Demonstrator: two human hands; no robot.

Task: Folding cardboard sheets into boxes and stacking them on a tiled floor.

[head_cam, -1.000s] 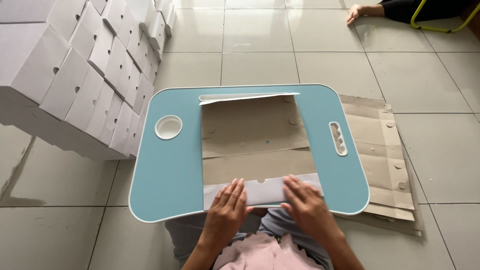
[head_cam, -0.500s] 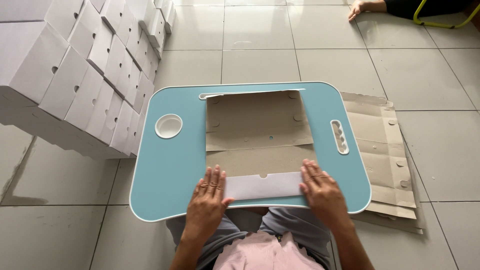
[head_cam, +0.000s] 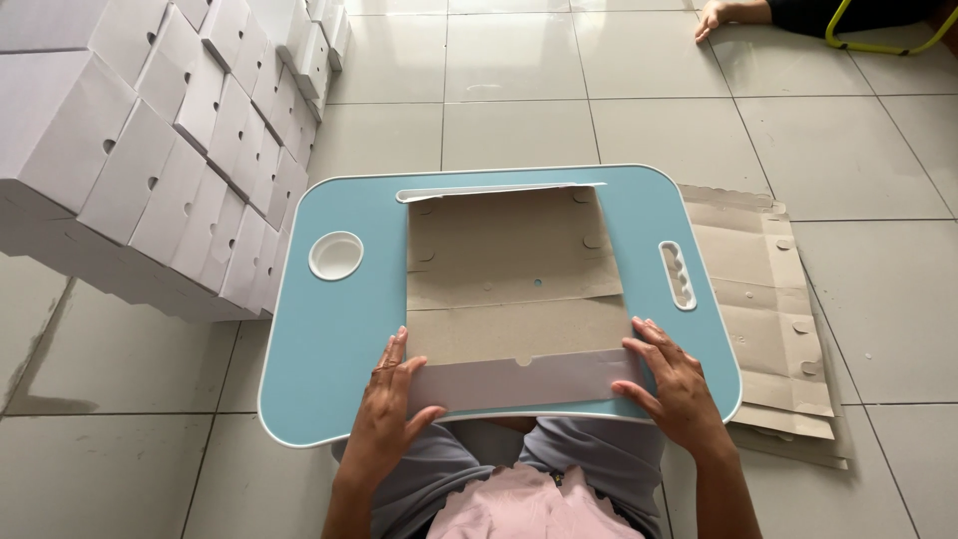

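Nearest the camera, the person's lap, in a pink top and grey trousers, sits under the near edge of a light blue lap table. The left hand and right hand lie flat with fingers spread, gripping nothing, each pressing one end of the near flap of a cardboard sheet. That flap is folded up along the table's near edge and shows its pale outer face (the rest of the sheet shows brown). The sheet lies flat in the middle of the table, reaching to the slot at the far edge.

The sheet looks thin, light and fairly stiff, bending readily only along its creases; it would likely slide on the smooth tabletop, so the flap ends and side edges seem the sound places to hold.

On the table's left is a round cup recess, on its right a handle slot. Beside the table to the right, more flat cardboard lies stacked on the tiled floor; to the left stand rows of white boxes. Far off, another person's hand rests on the floor.
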